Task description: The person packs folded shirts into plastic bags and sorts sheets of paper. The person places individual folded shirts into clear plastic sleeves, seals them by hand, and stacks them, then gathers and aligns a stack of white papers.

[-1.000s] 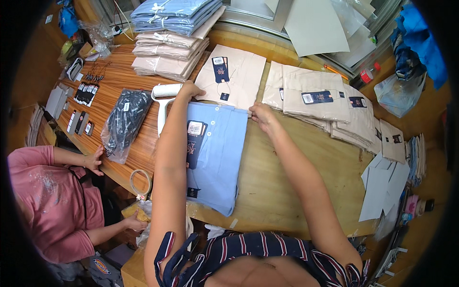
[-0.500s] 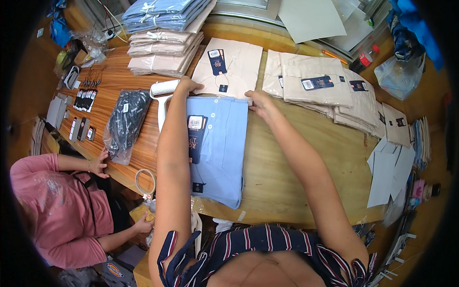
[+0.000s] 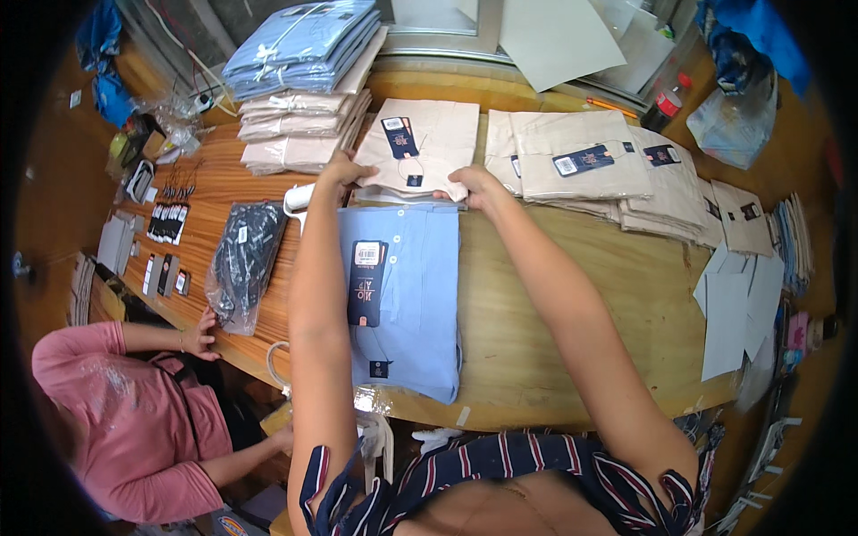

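From the head view, I log a folded beige shirt [image 3: 444, 136] lying flat at the far side of the worktable [image 3: 572, 330], its near edge slightly raised. Right hand [image 3: 475, 186]: closed in a pinch on the near right corner, fabric between thumb and fingers. Left hand [image 3: 347, 171]: thumb over the near left corner; the fingers are mostly hidden, but it appears to pinch there likewise.

Directly nearer the wearer, I note a folded blue shirt [image 3: 416, 308], dark tag on its left half, untouched by either hand. A white lint roller [image 3: 297, 198] sits just left of the left forearm; a dark bagged garment [image 3: 246, 263] lies beyond it. I record a stack of tied blue and beige garments [image 3: 308, 54] behind the left hand, and packed beige shirts [image 3: 581, 183] to the right. A co-worker in pink [image 3: 147, 420] rests one hand at the table's left edge.
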Demonstrator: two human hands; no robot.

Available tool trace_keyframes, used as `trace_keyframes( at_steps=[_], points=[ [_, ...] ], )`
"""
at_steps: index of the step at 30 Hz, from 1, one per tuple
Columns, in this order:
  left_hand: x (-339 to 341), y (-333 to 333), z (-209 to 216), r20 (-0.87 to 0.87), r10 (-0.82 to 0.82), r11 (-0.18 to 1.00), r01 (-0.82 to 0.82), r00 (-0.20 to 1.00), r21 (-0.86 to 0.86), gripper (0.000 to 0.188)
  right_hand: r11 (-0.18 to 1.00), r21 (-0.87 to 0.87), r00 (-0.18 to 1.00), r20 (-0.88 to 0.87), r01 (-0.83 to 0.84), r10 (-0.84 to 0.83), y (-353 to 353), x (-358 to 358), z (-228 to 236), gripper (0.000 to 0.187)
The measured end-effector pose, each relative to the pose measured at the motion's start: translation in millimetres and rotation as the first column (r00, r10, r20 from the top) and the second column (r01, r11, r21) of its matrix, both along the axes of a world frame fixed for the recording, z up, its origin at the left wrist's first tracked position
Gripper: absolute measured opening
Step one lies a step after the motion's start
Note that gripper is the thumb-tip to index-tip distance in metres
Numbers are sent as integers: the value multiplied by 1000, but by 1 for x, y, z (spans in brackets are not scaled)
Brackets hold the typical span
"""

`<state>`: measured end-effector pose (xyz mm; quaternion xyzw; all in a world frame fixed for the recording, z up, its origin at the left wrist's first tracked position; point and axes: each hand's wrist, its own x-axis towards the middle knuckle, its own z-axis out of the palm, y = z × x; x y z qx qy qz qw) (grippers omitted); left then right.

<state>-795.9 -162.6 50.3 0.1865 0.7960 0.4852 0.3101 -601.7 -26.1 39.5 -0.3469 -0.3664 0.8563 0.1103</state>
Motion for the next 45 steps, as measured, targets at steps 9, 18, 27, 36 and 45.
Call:
trace_keyframes(
  at_steps=[9, 18, 27, 36, 45],
  points=[
    [148, -30, 156, -506, -132, 926, 288, 852, 243, 20, 949, 316, 941, -317, -9, 115, 11, 125, 114, 34],
    [433, -67, 71, -575, -361, 777, 578, 734, 249, 34, 900, 428, 996, -76, 78, -51, -36, 446, 92, 43],
    [601, -95, -9, -316, -602, 797, 580, 734, -170, 43, 713, 702, 946, 235, -6, -223, -74, 624, -24, 37],
    [639, -17, 2, -775, -595, 695, 620, 213, -364, 50, 238, 970, 967, 13, 49, -256, -5, 560, -14, 13],
    [639, -3, -23, -741, -670, 612, 599, 46, -517, 49, 60, 968, 918, 249, -242, -308, 4, 542, -28, 8]
  ],
)
